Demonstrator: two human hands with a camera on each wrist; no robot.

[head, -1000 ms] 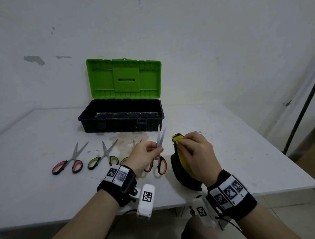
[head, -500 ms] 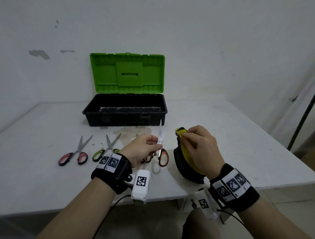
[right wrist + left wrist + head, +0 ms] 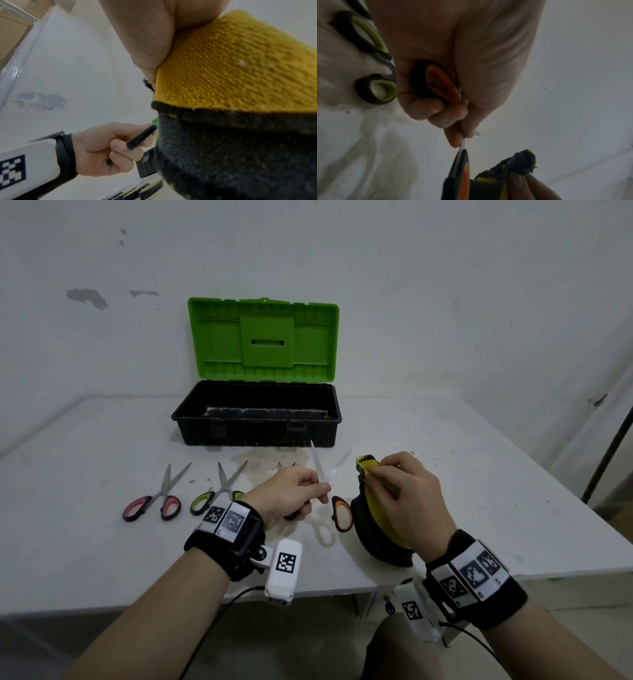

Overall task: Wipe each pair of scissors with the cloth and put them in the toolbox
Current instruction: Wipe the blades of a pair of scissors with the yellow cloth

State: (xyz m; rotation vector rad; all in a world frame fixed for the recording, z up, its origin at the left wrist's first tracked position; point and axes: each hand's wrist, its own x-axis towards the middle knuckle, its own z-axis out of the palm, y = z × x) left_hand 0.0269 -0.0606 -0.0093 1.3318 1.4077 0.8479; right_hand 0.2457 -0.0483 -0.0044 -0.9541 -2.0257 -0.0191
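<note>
My left hand [image 3: 320, 491] grips the orange-handled scissors [image 3: 342, 513] above the table, pinching them near the pivot. The blades point up and are spread in a V. One orange loop [image 3: 436, 86] lies in my palm; the other hangs free. My right hand [image 3: 371, 470] pinches the yellow and black cloth [image 3: 376, 518] just right of the blades, and the cloth hangs down to the table. The black toolbox [image 3: 191, 419] stands behind with its green lid [image 3: 263, 340] open. Red-handled scissors [image 3: 154, 498] and green-handled scissors [image 3: 219, 491] lie at the left.
The tips of a third lying pair [image 3: 286, 465] show behind my left hand. A brownish stain [image 3: 270, 457] marks the white table [image 3: 85, 542] in front of the toolbox. A dark pole [image 3: 609, 446] leans at the right past the table edge.
The orange scissors' blades were nearly together half a second ago and now stand spread apart. Both hands stay close together in front of the toolbox.
</note>
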